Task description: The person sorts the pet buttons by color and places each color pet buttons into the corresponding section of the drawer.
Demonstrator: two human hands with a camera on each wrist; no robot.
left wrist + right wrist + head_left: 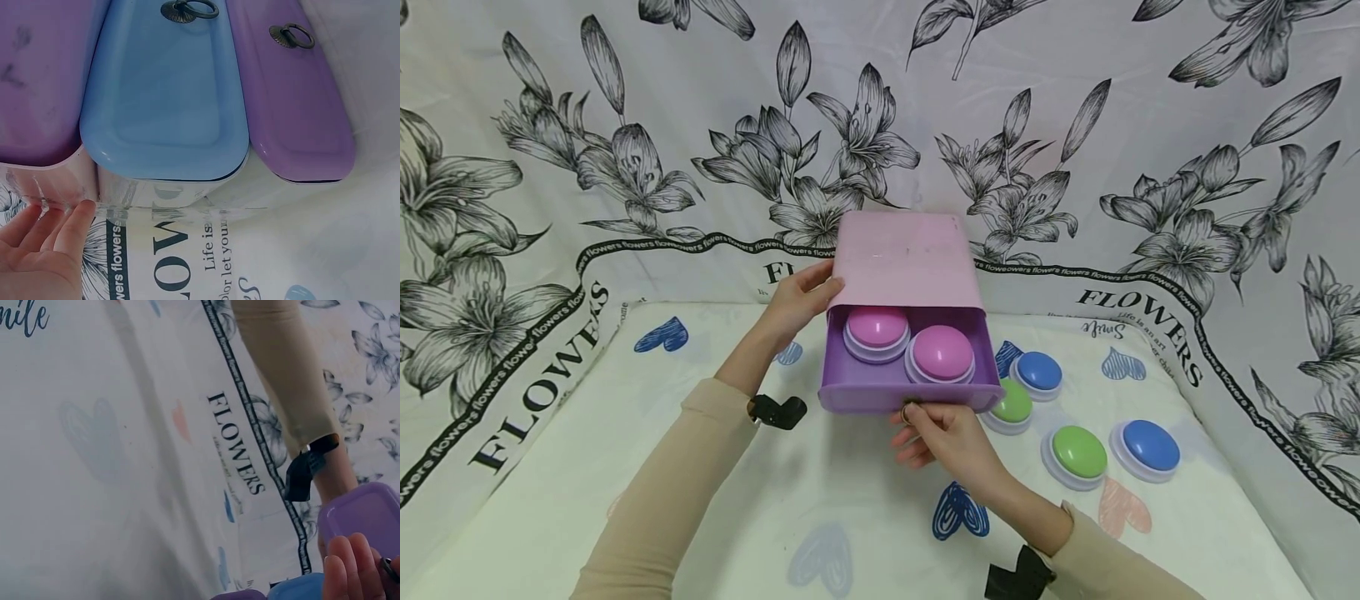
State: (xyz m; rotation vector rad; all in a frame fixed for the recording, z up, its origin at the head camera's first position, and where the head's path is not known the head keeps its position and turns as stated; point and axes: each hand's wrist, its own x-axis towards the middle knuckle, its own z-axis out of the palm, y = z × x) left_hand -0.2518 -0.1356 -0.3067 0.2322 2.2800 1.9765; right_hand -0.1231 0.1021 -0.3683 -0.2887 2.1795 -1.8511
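Note:
A small cabinet with a pale pink top stands at the centre, its upper purple drawer pulled partway out. Inside that drawer lie two round push buttons with pink domes and white bases, a rear one and a front one. My left hand rests its fingers against the cabinet's left side. At the drawer front, my right hand pinches the metal ring pull between thumb and forefinger. Below, in the left wrist view, a blue drawer and another purple drawer are closed, with ring pulls hanging.
Right of the cabinet, blue buttons and green buttons sit on a white cloth with printed hearts. The nearer green one is partly hidden by the drawer. A flower-printed curtain hangs right behind the cabinet.

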